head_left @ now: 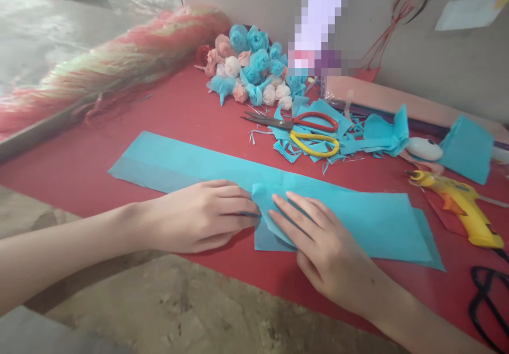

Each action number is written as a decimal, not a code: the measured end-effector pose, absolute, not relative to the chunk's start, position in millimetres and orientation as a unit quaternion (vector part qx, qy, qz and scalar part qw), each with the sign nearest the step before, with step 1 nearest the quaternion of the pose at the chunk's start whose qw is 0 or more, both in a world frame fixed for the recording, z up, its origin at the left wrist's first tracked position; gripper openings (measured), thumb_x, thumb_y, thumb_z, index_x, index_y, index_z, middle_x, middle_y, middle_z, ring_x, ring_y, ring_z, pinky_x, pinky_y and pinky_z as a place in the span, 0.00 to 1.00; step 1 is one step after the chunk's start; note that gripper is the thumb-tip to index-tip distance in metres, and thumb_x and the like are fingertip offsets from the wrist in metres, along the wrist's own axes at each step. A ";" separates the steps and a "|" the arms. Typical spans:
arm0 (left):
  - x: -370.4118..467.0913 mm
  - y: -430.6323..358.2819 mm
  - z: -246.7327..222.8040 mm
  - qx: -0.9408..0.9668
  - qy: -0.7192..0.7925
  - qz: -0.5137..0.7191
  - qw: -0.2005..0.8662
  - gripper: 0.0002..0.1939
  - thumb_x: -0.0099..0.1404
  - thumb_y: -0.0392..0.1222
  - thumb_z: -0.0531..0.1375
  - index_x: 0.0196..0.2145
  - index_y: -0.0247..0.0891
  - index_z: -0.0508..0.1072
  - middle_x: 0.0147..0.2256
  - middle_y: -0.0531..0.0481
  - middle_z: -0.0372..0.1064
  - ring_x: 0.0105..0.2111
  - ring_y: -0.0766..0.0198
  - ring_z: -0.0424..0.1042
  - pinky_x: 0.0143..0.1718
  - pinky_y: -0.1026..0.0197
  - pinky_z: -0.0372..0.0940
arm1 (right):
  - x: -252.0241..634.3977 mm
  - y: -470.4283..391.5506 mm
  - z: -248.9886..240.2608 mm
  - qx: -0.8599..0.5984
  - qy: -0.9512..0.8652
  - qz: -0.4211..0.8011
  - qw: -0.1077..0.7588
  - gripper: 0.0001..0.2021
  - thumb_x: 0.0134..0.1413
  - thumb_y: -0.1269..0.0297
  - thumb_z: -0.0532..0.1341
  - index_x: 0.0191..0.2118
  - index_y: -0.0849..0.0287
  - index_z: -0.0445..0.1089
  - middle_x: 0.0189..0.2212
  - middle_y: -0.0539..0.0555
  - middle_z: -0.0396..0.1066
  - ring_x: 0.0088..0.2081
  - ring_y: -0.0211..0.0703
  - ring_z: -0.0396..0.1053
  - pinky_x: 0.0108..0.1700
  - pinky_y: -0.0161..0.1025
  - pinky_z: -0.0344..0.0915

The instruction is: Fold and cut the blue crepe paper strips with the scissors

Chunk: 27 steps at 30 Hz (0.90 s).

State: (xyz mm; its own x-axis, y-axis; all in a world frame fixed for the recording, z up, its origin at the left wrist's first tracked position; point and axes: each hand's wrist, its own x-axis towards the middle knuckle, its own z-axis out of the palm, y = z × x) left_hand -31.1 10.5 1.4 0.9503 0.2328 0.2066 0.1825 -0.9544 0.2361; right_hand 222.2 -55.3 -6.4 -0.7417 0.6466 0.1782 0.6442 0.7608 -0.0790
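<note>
A long strip of blue paper lies across the red table, with a folded-over part near its middle. My left hand rests at the strip's lower edge, its fingers bent and close together beside the fold; its fingertips touch the paper, and what they grip, if anything, is hidden. On the folded part lies my right hand, fingers stretched and slightly apart, pressing on the paper. Beyond the strip are scissors with one red and one yellow handle, lying on blue paper scraps.
Paper roses in blue, pink and white are heaped at the back. A yellow glue gun lies at the right, near black handles. Folded blue paper is behind it. Red and pale fringe runs along the left edge.
</note>
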 end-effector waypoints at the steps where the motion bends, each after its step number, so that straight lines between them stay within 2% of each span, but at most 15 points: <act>1: -31.4 10.8 1.3 0.982 0.107 0.117 0.106 0.13 0.68 0.34 0.49 0.46 0.36 0.70 0.47 0.45 0.70 0.44 0.59 0.67 0.47 0.57 0.62 | 221.9 -54.4 -7.0 -0.342 -0.935 0.013 0.089 0.26 0.53 0.78 0.48 0.60 0.67 0.58 0.62 0.59 0.55 0.62 0.53 0.50 0.57 0.54 0.59; 10: -33.1 16.1 2.6 0.978 0.145 0.141 0.052 0.12 0.65 0.34 0.51 0.43 0.37 0.71 0.47 0.44 0.69 0.46 0.55 0.67 0.47 0.53 0.64 | 223.1 -52.2 -11.3 -0.341 -0.936 0.035 0.083 0.27 0.54 0.78 0.47 0.61 0.67 0.56 0.63 0.60 0.52 0.63 0.54 0.49 0.58 0.56 0.57; 15: -35.1 18.8 1.8 0.982 0.124 0.133 0.056 0.12 0.66 0.33 0.50 0.46 0.33 0.68 0.53 0.43 0.67 0.54 0.57 0.64 0.60 0.50 0.53 | 223.6 -52.4 -9.7 -0.336 -0.938 0.037 0.079 0.27 0.53 0.79 0.47 0.60 0.68 0.57 0.63 0.60 0.53 0.62 0.55 0.51 0.57 0.57 0.58; 18: -37.4 20.8 0.8 0.978 0.161 0.130 0.038 0.11 0.67 0.33 0.49 0.44 0.33 0.68 0.52 0.43 0.68 0.54 0.57 0.65 0.62 0.48 0.50 | 223.1 -51.8 -9.7 -0.337 -0.938 0.035 0.079 0.27 0.53 0.78 0.47 0.60 0.68 0.58 0.62 0.60 0.54 0.62 0.54 0.52 0.57 0.57 0.59; 22: -39.7 23.9 2.2 0.962 0.219 0.160 -0.016 0.10 0.67 0.33 0.50 0.44 0.31 0.69 0.44 0.43 0.72 0.50 0.56 0.67 0.59 0.47 0.52 | 222.9 -52.0 -10.4 -0.340 -0.936 0.031 0.085 0.27 0.53 0.79 0.46 0.60 0.67 0.57 0.62 0.59 0.54 0.62 0.53 0.51 0.57 0.56 0.58; 27: -34.7 17.3 6.4 0.969 0.162 0.187 0.022 0.10 0.65 0.34 0.52 0.41 0.36 0.71 0.32 0.49 0.70 0.35 0.61 0.67 0.50 0.52 0.58 | 224.8 -53.6 -10.9 -0.365 -0.923 0.019 0.123 0.27 0.53 0.80 0.46 0.60 0.70 0.56 0.62 0.61 0.56 0.63 0.50 0.48 0.59 0.53 0.55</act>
State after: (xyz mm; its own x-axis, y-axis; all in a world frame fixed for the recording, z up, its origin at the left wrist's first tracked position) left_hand -34.7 17.3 6.4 0.8779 0.3217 0.3546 0.3049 -0.9467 0.1039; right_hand 224.8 -53.6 -10.9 -0.7038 0.6777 0.2129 0.6684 0.7333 -0.1246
